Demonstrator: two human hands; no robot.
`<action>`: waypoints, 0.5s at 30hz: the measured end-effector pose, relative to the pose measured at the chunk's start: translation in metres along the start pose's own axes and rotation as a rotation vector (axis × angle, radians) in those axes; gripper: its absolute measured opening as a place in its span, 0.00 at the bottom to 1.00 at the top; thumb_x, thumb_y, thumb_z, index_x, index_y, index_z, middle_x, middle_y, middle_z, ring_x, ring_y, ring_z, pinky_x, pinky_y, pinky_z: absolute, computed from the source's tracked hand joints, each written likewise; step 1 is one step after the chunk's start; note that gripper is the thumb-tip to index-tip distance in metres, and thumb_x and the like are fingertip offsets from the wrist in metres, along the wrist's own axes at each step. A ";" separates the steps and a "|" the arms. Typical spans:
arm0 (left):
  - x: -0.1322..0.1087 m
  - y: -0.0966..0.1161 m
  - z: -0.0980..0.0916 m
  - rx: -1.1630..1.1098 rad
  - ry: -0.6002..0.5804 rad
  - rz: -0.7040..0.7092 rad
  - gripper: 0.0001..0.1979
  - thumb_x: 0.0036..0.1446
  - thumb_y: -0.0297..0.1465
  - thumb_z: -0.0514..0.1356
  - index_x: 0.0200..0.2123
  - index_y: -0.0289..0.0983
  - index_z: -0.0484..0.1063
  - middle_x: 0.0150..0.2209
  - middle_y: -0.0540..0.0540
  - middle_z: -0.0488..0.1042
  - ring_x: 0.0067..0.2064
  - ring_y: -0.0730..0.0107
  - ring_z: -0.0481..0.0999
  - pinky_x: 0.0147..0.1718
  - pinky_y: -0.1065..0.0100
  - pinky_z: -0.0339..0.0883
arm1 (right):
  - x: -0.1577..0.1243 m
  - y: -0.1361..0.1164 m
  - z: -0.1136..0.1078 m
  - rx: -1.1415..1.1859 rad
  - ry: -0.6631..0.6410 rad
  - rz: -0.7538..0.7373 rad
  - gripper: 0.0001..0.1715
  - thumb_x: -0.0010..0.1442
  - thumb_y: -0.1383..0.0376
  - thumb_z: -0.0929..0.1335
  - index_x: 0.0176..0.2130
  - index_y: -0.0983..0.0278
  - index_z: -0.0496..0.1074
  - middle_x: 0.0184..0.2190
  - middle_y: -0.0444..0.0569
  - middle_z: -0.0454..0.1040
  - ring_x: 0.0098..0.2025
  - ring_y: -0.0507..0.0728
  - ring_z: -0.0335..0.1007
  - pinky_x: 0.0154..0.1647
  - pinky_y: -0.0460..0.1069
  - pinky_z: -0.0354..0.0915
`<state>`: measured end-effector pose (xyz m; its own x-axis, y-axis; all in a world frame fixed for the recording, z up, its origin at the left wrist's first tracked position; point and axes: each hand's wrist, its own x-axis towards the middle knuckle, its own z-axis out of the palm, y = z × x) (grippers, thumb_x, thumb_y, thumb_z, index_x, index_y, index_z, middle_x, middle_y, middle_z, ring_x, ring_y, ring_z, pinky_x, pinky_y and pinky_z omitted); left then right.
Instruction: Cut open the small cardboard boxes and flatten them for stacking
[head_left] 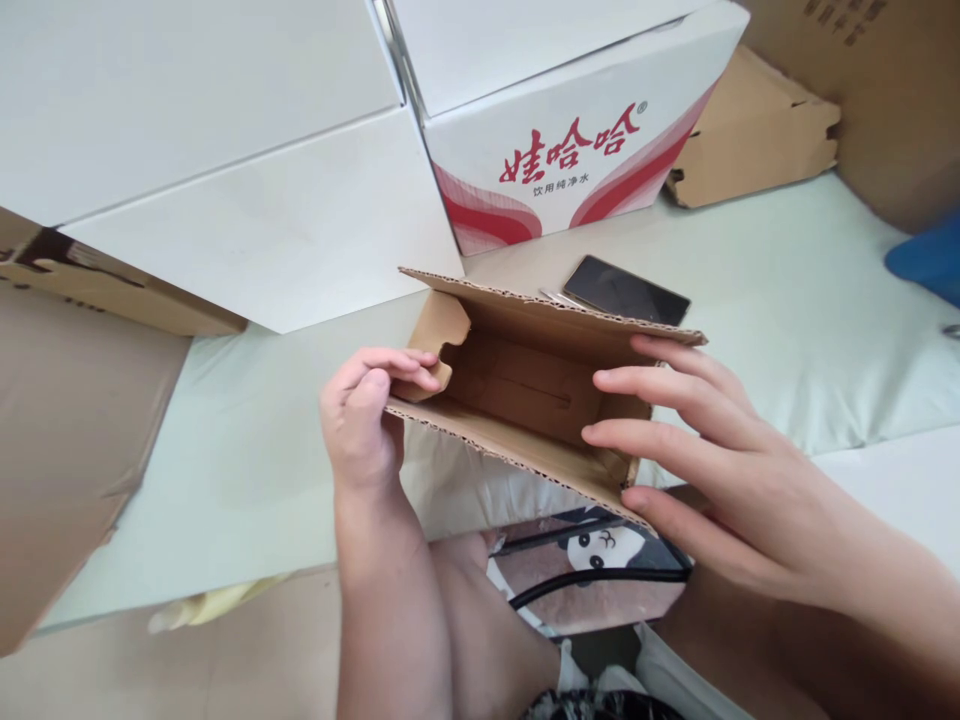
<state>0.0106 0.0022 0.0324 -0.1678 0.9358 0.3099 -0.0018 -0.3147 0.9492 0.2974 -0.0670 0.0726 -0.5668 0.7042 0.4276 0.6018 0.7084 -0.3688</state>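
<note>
A small brown cardboard box (517, 390) is held tilted, with its opening facing me. My left hand (367, 410) grips its left end, fingers reaching over a notched side flap (442, 325) and thumb by the near wall's corner. At the right end, my right hand (705, 450) has its fingers spread apart, some reaching into the opening. Its thumb touches the near wall's edge. Much of the box's right end is hidden behind those fingers. No contents show inside the box.
Behind stand large white cartons (247, 210), one a printed red-and-white carton (562, 170). A dark phone (626, 290) lies on the pale green cloth (262, 440) just beyond the box. Brown cardboard (75, 420) is at left, another brown box (750, 135) at back right, and a blue object (926, 260) at far right.
</note>
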 end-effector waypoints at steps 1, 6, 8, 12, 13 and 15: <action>0.000 0.000 0.000 -0.005 0.001 0.002 0.20 0.54 0.50 0.69 0.26 0.39 0.77 0.21 0.45 0.77 0.36 0.58 0.84 0.42 0.58 0.81 | 0.000 0.000 0.000 0.000 0.000 -0.001 0.15 0.68 0.66 0.67 0.54 0.61 0.72 0.62 0.58 0.72 0.72 0.69 0.60 0.71 0.69 0.63; 0.000 0.000 0.001 0.005 0.002 0.011 0.18 0.55 0.49 0.68 0.26 0.40 0.78 0.22 0.46 0.78 0.36 0.58 0.84 0.42 0.58 0.81 | 0.000 0.000 0.001 0.009 0.007 0.004 0.15 0.68 0.66 0.67 0.54 0.60 0.71 0.61 0.57 0.72 0.71 0.69 0.61 0.71 0.69 0.63; 0.000 0.000 0.001 0.016 -0.001 0.016 0.18 0.55 0.49 0.67 0.26 0.40 0.77 0.22 0.46 0.78 0.36 0.58 0.84 0.42 0.57 0.81 | 0.000 0.000 0.001 0.007 0.003 0.001 0.15 0.68 0.66 0.67 0.54 0.60 0.71 0.61 0.57 0.72 0.72 0.68 0.60 0.71 0.69 0.63; 0.001 -0.001 0.001 0.013 0.003 0.015 0.19 0.55 0.49 0.68 0.26 0.40 0.77 0.21 0.46 0.78 0.35 0.58 0.84 0.41 0.58 0.81 | 0.001 0.000 0.001 0.002 -0.007 -0.008 0.15 0.68 0.67 0.66 0.54 0.61 0.71 0.60 0.58 0.71 0.72 0.68 0.59 0.72 0.68 0.61; 0.001 -0.001 0.001 0.010 0.007 0.014 0.19 0.55 0.49 0.68 0.25 0.40 0.78 0.21 0.46 0.78 0.35 0.58 0.84 0.41 0.58 0.81 | 0.001 0.000 0.001 0.002 -0.008 -0.010 0.15 0.68 0.67 0.66 0.54 0.62 0.70 0.60 0.58 0.71 0.71 0.67 0.59 0.73 0.68 0.60; 0.000 -0.002 0.001 -0.002 0.016 0.016 0.19 0.54 0.49 0.68 0.25 0.40 0.78 0.21 0.47 0.78 0.35 0.59 0.84 0.41 0.59 0.80 | 0.001 0.000 0.001 0.002 -0.008 -0.014 0.15 0.68 0.67 0.66 0.54 0.62 0.70 0.60 0.58 0.70 0.71 0.67 0.59 0.73 0.68 0.59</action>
<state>0.0116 0.0033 0.0311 -0.1831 0.9283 0.3237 -0.0014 -0.3296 0.9441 0.2961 -0.0659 0.0720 -0.5798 0.6942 0.4266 0.5925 0.7186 -0.3641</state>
